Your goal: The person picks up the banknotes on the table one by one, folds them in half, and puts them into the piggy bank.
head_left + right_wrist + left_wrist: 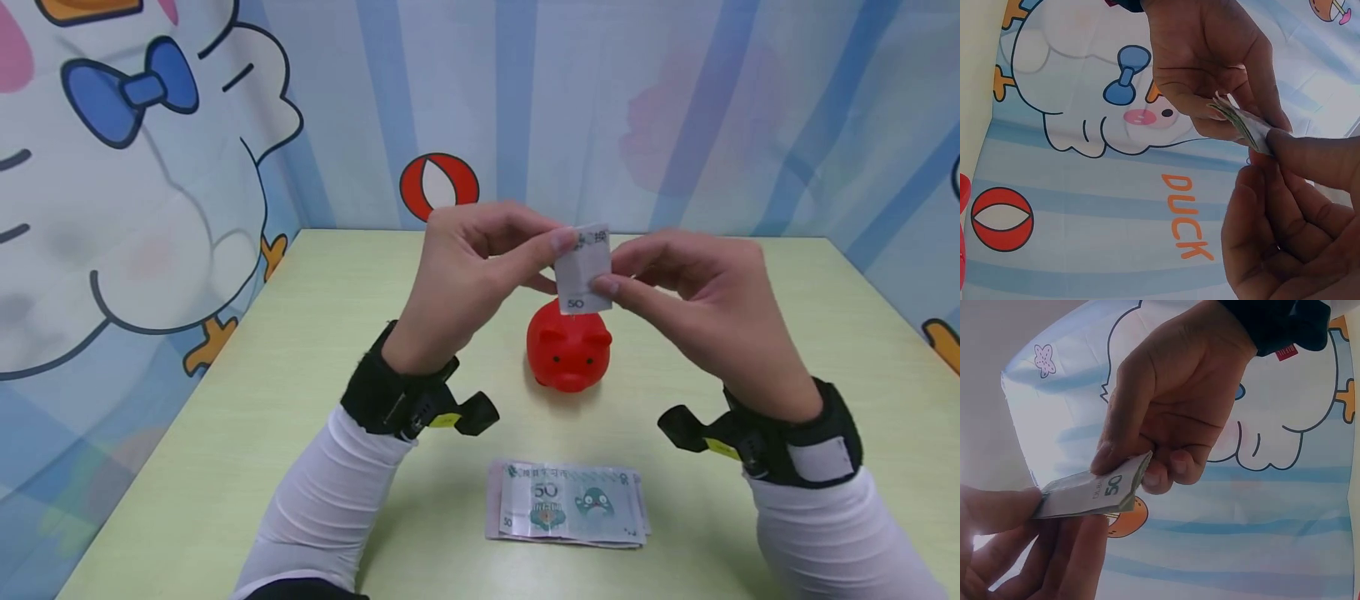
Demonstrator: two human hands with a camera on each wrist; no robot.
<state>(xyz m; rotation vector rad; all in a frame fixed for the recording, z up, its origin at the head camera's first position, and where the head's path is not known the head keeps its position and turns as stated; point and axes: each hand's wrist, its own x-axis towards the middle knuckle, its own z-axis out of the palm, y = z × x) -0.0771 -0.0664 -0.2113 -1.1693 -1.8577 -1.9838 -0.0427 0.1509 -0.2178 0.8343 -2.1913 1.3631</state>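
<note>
A play banknote [583, 271] marked 50, folded into a small thick packet, is held up in front of me. My left hand [480, 275] pinches its upper left side between thumb and fingers. On its lower right edge, my right hand [697, 308] pinches it with thumb and fingertips. In the left wrist view the folded banknote [1094, 490] spans both hands, its layers showing at one end. Those layered edges of the banknote [1241, 125] also face the right wrist camera. Behind and below the hands stands a red piggy bank [567, 350], its top partly hidden by the note.
A stack of play banknotes [570, 504] lies flat on the pale yellow table [420, 508] near the front, a 50 note on top. Printed cloth with a cartoon duck [150, 217] and blue stripes stands behind the table and along its left side.
</note>
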